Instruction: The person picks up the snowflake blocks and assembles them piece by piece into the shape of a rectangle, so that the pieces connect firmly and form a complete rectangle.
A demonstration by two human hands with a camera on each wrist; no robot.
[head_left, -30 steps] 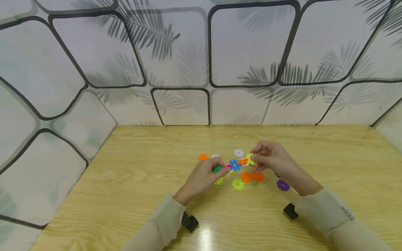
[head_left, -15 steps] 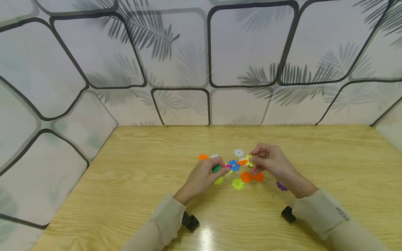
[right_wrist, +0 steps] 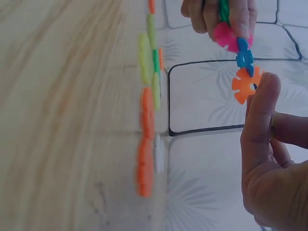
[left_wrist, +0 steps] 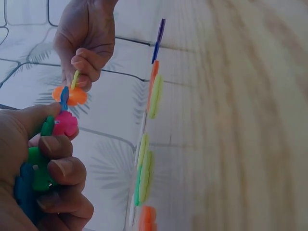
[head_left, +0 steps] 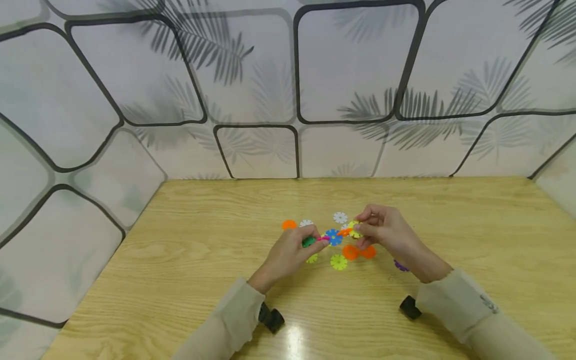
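Above the table, my left hand [head_left: 288,252] grips one end of a chain of notched interlocking discs. Its fingers curl round green discs [left_wrist: 41,171] and a dark blue one, while the thumb and forefinger pinch near the pink disc [left_wrist: 65,123]. A blue disc [head_left: 334,237] follows, slotted into an orange disc [right_wrist: 240,86]. At the chain's other end my right hand [head_left: 387,232] pinches a yellow disc [head_left: 354,229] against the orange one. In the right wrist view my right thumb hides most of that yellow disc.
Loose discs lie on the wooden table [head_left: 180,280] beneath and around my hands: white [head_left: 340,217], orange [head_left: 350,252], yellow-green [head_left: 339,262] and purple [head_left: 401,266]. A patterned wall covering [head_left: 252,150] rises behind the table's far edge.
My right hand has shifted slightly left, bringing the yellow and orange discs along. The orange disc has tilted a little. My left hand has barely moved.
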